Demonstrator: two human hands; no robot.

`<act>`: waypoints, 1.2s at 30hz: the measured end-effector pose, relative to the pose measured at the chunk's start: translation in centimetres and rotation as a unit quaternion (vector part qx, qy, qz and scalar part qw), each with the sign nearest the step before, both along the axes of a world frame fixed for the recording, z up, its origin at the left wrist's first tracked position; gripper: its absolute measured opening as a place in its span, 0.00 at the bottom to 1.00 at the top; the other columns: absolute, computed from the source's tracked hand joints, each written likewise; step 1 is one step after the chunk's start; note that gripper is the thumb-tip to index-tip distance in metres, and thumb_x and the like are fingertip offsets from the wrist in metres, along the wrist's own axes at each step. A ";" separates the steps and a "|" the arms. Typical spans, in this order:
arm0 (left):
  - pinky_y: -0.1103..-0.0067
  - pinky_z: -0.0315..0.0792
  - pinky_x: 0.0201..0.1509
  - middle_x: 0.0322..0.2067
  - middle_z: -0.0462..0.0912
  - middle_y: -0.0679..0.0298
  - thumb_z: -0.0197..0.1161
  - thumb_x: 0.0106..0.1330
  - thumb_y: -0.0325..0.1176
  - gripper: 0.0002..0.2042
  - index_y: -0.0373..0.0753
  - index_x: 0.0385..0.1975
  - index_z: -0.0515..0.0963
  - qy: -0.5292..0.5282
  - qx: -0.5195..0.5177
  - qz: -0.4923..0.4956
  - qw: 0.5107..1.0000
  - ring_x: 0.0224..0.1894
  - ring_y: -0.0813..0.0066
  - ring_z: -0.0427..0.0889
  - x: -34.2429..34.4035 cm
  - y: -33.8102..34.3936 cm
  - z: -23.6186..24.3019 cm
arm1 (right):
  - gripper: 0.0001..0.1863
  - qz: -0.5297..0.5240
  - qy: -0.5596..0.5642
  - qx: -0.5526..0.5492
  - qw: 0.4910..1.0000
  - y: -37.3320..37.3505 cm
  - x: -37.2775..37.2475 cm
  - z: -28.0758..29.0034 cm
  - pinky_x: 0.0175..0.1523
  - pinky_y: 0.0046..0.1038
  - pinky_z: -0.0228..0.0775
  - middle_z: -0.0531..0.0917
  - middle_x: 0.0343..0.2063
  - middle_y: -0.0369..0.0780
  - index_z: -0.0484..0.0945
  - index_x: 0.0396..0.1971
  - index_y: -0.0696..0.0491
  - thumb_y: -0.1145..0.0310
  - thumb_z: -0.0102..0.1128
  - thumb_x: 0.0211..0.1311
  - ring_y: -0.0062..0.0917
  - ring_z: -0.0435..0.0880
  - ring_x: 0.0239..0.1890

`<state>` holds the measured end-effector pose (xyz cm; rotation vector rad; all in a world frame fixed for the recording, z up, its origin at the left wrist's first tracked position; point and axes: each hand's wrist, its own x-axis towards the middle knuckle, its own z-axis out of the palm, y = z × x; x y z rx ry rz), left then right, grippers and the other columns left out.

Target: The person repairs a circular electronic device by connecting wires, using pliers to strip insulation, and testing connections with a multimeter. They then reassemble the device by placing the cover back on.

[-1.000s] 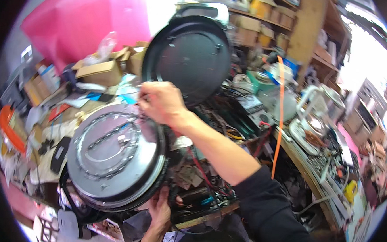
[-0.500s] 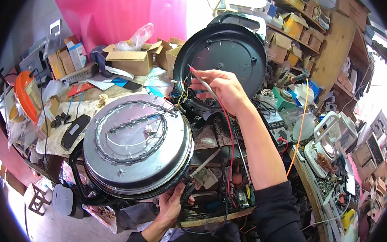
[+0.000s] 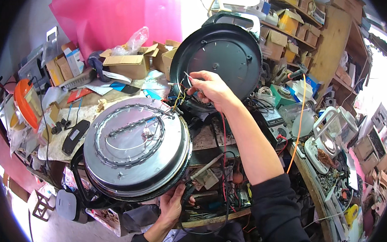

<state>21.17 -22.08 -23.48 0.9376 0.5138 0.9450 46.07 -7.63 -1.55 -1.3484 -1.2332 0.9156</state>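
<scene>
A round electric pan (image 3: 129, 161) lies metal underside up, with a looped heating element and wires. Its black lid (image 3: 215, 47) stands open behind it. My right hand (image 3: 208, 88) pinches a slim test probe (image 3: 187, 76) with a red lead, beside thin wires (image 3: 180, 92) near the lid's lower left. My left hand (image 3: 170, 208) grips the pan's lower right rim, thumb up, its fingers partly hidden beside a black cable. A meter (image 3: 273, 123) with leads sits to the right.
The cluttered bench (image 3: 63, 150) holds cardboard boxes (image 3: 126, 66), an orange plastic part (image 3: 26, 102) and assorted tools. Shelves (image 3: 296, 27) with boxes rise behind, near a hanging orange cord (image 3: 298, 127). A white appliance (image 3: 322, 151) and piles of parts crowd the right side.
From a second ago the view has shifted and my right hand has moved from above the pan to the lid's lower part. Over the last half second its probe has tilted slightly.
</scene>
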 end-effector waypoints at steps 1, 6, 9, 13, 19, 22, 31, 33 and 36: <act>0.77 0.79 0.28 0.42 0.85 0.52 0.57 0.76 0.40 0.16 0.31 0.49 0.75 0.003 0.005 -0.001 1.000 0.26 0.72 0.83 0.0 0.0 0.1 | 0.24 0.002 -0.002 -0.005 1.000 0.1 -0.1 -0.1 0.22 0.19 0.56 0.84 0.29 0.41 0.67 0.64 0.57 0.68 0.56 0.71 0.14 0.69 0.21; 0.77 0.80 0.28 0.43 0.85 0.51 0.57 0.76 0.39 0.15 0.31 0.49 0.75 0.004 0.006 0.000 1.000 0.26 0.71 0.83 -0.1 0.0 -0.1 | 0.21 -0.014 0.003 0.002 1.000 0.8 -1.3 -0.1 0.21 0.20 0.53 0.82 0.25 0.38 0.69 0.63 0.54 0.66 0.53 0.74 0.13 0.66 0.19; 0.76 0.80 0.28 0.43 0.84 0.50 0.57 0.75 0.39 0.16 0.31 0.49 0.75 0.000 0.008 0.001 1.000 0.26 0.71 0.83 0.0 0.0 0.0 | 0.19 -0.031 -0.017 -0.004 0.999 0.8 -1.3 -0.1 0.20 0.18 0.52 0.82 0.25 0.37 0.72 0.61 0.53 0.69 0.53 0.73 0.12 0.65 0.18; 0.76 0.80 0.28 0.42 0.85 0.51 0.58 0.75 0.40 0.16 0.31 0.50 0.74 0.011 0.012 0.019 1.000 0.26 0.70 0.83 0.4 0.2 -0.8 | 0.16 -0.052 -0.017 0.034 0.998 1.1 -1.0 -0.7 0.20 0.20 0.57 0.83 0.25 0.37 0.79 0.54 0.55 0.74 0.55 0.67 0.14 0.70 0.18; 0.77 0.79 0.26 0.42 0.85 0.52 0.58 0.75 0.38 0.16 0.32 0.52 0.74 0.008 0.006 0.038 0.999 0.23 0.72 0.81 0.3 -0.4 1.3 | 0.13 -0.062 0.014 0.103 0.993 1.8 -1.7 -1.8 0.30 0.24 0.73 0.86 0.27 0.39 0.85 0.45 0.58 0.80 0.60 0.62 0.18 0.82 0.23; 0.78 0.78 0.25 0.42 0.85 0.52 0.58 0.75 0.38 0.15 0.32 0.50 0.74 0.000 -0.002 0.040 0.999 0.23 0.73 0.80 0.5 -0.5 1.5 | 0.11 -0.073 -0.001 0.142 0.987 3.0 -1.2 -3.0 0.31 0.25 0.74 0.86 0.26 0.40 0.86 0.43 0.58 0.79 0.60 0.63 0.18 0.83 0.24; 0.79 0.77 0.24 0.41 0.85 0.52 0.57 0.75 0.36 0.13 0.33 0.50 0.74 0.004 0.018 0.048 0.999 0.22 0.74 0.79 0.6 -0.3 0.8 | 0.12 -0.120 -0.061 0.131 0.982 1.7 -2.0 -2.6 0.32 0.22 0.73 0.85 0.27 0.39 0.83 0.47 0.61 0.77 0.54 0.69 0.17 0.80 0.25; 0.79 0.76 0.24 0.40 0.84 0.52 0.56 0.75 0.36 0.15 0.33 0.55 0.73 0.005 0.018 0.047 0.999 0.22 0.74 0.79 0.6 -0.3 0.7 | 0.12 -0.117 -0.056 0.144 0.981 1.3 -2.1 -2.3 0.32 0.22 0.73 0.85 0.28 0.39 0.84 0.47 0.61 0.78 0.55 0.69 0.17 0.80 0.25; 0.79 0.78 0.25 0.43 0.85 0.51 0.57 0.76 0.35 0.12 0.33 0.49 0.75 -0.004 0.013 0.052 0.999 0.23 0.74 0.80 0.4 -0.6 1.2 | 0.12 -0.109 -0.023 0.154 0.982 1.5 -2.1 -2.5 0.36 0.28 0.78 0.88 0.29 0.43 0.85 0.44 0.59 0.77 0.58 0.63 0.24 0.86 0.26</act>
